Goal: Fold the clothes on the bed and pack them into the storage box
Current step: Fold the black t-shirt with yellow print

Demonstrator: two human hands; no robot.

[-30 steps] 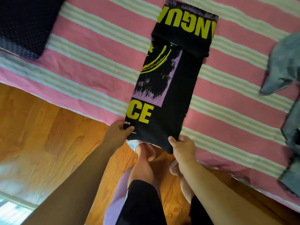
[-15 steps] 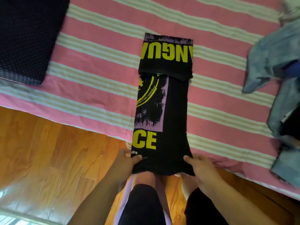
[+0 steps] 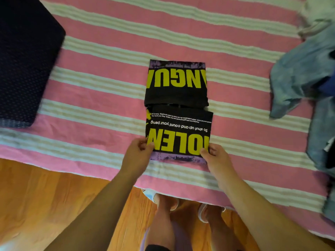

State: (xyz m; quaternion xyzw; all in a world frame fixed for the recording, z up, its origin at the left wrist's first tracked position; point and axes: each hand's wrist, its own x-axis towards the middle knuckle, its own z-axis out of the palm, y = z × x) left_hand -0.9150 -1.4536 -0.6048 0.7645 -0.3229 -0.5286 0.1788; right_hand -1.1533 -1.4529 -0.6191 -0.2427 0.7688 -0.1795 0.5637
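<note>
A black T-shirt (image 3: 178, 113) with yellow letters and purple print lies folded on the pink striped bed (image 3: 108, 84). Its near end is turned up over the middle, and its far end is folded toward me, so the two flaps almost meet. My left hand (image 3: 138, 153) pinches the near left corner of the folded flap. At the near right corner my right hand (image 3: 214, 156) pinches the cloth the same way. A dark blue dotted storage box (image 3: 25, 66) sits on the bed at the far left.
A heap of blue-grey and pale clothes (image 3: 308, 73) lies along the bed's right side. The bed's edge runs just in front of me, with wooden floor (image 3: 45, 196) below it and my own legs and slippers (image 3: 168, 203) against it.
Both hands have lifted the shirt's near end off the bed's edge and folded it up over the middle. The long strip has become a short packet farther onto the bed.
</note>
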